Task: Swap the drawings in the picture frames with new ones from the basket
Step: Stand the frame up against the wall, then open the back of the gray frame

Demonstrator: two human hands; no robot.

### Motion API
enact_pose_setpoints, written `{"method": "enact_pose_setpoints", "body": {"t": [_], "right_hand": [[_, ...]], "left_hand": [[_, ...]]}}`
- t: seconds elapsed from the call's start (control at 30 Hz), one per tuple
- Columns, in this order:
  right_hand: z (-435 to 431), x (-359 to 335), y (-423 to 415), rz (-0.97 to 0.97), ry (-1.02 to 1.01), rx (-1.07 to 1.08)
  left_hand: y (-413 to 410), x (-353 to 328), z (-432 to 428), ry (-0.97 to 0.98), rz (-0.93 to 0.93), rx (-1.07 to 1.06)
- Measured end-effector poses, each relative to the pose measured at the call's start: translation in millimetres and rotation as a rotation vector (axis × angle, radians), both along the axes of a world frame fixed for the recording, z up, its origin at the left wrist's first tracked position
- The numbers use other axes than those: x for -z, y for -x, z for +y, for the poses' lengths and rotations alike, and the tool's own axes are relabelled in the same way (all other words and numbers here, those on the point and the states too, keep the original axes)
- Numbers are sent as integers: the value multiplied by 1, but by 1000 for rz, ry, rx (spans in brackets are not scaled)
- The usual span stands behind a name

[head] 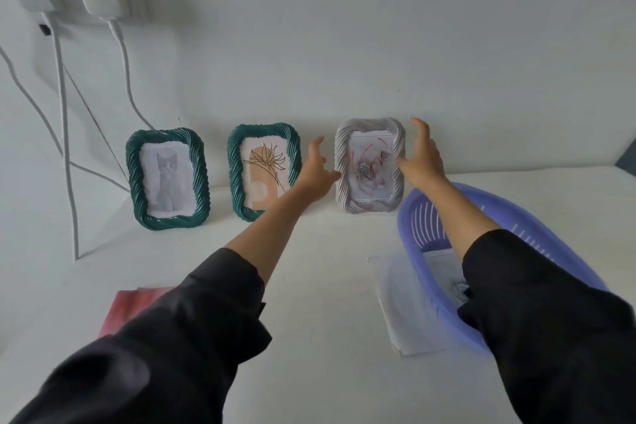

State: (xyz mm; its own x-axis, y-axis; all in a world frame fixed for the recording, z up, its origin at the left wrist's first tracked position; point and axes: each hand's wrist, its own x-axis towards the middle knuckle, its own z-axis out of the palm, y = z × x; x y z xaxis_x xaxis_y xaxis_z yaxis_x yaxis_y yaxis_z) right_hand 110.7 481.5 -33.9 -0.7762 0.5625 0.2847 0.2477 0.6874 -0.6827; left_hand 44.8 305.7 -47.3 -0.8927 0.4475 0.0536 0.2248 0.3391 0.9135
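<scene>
My left hand [318,172] and right hand [421,162] flanked the white rope-twist picture frame [371,167] standing on the white worktop [327,268], fingers spread and holding nothing, so I judged the swap unfinished, with paper drawings [444,262] lying in the lilac plastic basket [409,217].

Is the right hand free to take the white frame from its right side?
Probably yes: the right hand is open beside the white frame's right edge, its arm reaching over the basket, and nothing shows between them.

Two green frames, the cat frame [134,175] and flower frame [234,162], stand against the wall; white frame [342,162] with rose drawing [370,169] alongside; purple basket [421,224] nearby, papers [438,256] inside.
</scene>
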Motion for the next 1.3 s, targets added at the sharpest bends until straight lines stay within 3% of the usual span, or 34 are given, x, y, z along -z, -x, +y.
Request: {"method": "enact_pose_setpoints", "body": {"t": [0.23,0.47,0.73,0.87,1.1,1.3], "right_hand": [[22,10,11,-98,70,-207],[25,13,18,41,114,-247],[-2,-22,4,88,267,-415],[-34,-32,-16,46,465,-493],[-103,-26,-52,-59,620,-544],[-144,-19,-89,-30,661,-548]], "left_hand": [[4,27,29,-74,-84,-5],[9,37,27,-92,28,-173],[4,11,-26,-186,54,-140],[-14,4,-67,-209,28,-130],[-53,10,-144,-221,-168,-36],[-86,27,-179,-184,-333,-13]]}}
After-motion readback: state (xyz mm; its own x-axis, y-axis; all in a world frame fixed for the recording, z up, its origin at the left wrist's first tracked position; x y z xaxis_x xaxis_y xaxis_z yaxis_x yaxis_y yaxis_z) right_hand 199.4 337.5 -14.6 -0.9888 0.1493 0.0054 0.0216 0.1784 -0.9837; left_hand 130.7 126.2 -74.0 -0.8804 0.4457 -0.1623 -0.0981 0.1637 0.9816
